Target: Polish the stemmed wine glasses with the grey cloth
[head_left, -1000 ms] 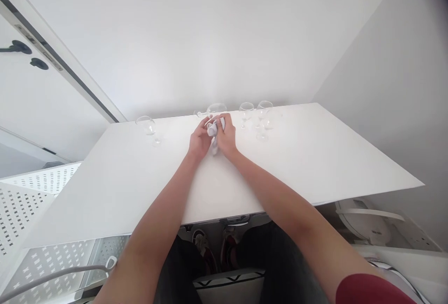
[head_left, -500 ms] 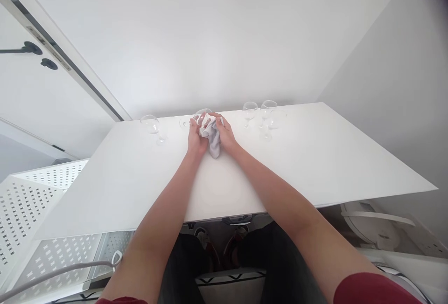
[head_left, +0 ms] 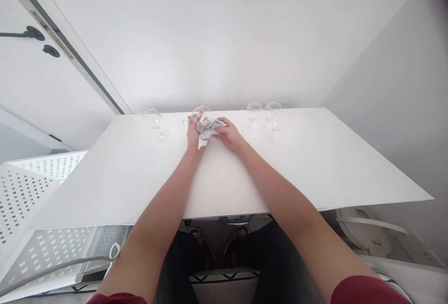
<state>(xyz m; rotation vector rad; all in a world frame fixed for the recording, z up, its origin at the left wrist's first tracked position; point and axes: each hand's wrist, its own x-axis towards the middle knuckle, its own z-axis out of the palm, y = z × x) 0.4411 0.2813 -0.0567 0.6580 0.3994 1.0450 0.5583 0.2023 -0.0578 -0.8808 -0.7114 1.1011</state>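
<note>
Hands at work: Two bare hands meet beyond the middle of the white surface, just short of its wall-side edge; clock directions are read from them, with 12 o'clock toward the wall.

Left grip: The left hand is closed on a clear stemmed glass, with the thumb side turned toward the cloth; the exact finger placement is hard to see through the glass.

Right grip: The right hand pinches a crumpled pale-grey cloth, its fingers bent over the edge nearest 3 o'clock.

Held glass: It lies sideways in the left hand at 11 o'clock, its foot toward 9 o'clock. The cloth presses near the bowl; whether any of it reaches inside cannot be told.

Lone glass: Another stemmed glass stands at 9 o'clock, well apart from the hands.

Glass trio: Three more stand at 3 o'clock: the nearest glass, the rear glass and the front glass, the latter two overlapping in view.

Door: A dark handle shows at 10 o'clock.

Beneath and beside: A perforated white rack sits at 8 o'clock, and a person's red sleeves show at the bottom.
</note>
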